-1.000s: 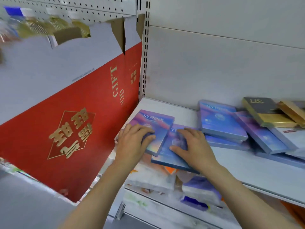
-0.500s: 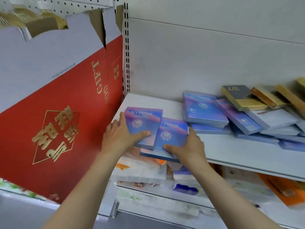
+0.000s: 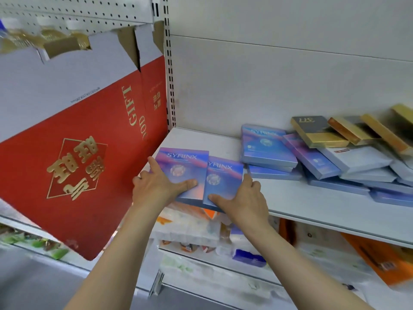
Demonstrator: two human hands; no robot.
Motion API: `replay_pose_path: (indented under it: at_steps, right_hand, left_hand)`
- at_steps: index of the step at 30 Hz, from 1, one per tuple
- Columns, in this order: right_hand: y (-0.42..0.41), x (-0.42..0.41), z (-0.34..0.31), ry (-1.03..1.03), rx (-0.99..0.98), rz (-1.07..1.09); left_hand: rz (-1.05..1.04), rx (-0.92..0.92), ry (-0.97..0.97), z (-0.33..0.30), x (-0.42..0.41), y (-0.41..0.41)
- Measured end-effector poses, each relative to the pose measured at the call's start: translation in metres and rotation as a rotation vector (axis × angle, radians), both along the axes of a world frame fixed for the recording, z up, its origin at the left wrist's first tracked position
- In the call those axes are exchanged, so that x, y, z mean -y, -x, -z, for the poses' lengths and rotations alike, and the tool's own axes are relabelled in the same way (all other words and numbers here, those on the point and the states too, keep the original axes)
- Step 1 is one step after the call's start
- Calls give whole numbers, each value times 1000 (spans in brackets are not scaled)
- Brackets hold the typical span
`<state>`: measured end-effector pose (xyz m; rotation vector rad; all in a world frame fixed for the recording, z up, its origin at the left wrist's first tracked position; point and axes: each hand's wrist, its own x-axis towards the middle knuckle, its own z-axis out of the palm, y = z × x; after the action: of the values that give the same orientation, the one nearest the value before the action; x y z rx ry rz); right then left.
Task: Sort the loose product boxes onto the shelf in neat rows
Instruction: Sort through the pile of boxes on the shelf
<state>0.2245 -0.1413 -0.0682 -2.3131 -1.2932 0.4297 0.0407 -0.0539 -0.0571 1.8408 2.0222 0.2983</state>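
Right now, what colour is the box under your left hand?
The left box is purple-blue fading to pink-orange, best seen in the head view.

Two overlapping blue-purple boxes (image 3: 196, 175) flat on shelf (image 3: 312, 202)

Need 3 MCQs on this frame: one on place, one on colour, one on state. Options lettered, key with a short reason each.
1. Where do the two SYRINX boxes under the hands lie?
A. at the left front of the white shelf
B. on the floor
C. on top of the gold boxes

2. What colour is the big GIFT carton on the left?
A. green
B. red and white
C. black

3. How do the two SYRINX boxes lie against each other?
A. standing upright, far apart
B. flat, the left one overlapping the right one
C. stacked squarely, edges flush

Key: 1 A, the left SYRINX box and right SYRINX box sit at the white shelf front-left corner. 2 B, the GIFT carton is red below, white above. 3 B, the left box's edge covers the right box's "S"; left hand and right hand press on them.
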Motion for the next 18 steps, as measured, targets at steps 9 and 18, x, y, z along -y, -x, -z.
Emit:
replay_pose_path:
  at_steps: [9, 18]
  right_hand:
    - [3, 11, 9, -204, -229, -22]
    - [-32, 27, -23, -98, -770, 45]
  left_hand:
    - [-255, 486, -183, 4, 32, 20]
    - [-307, 896, -339, -1, 75, 16]
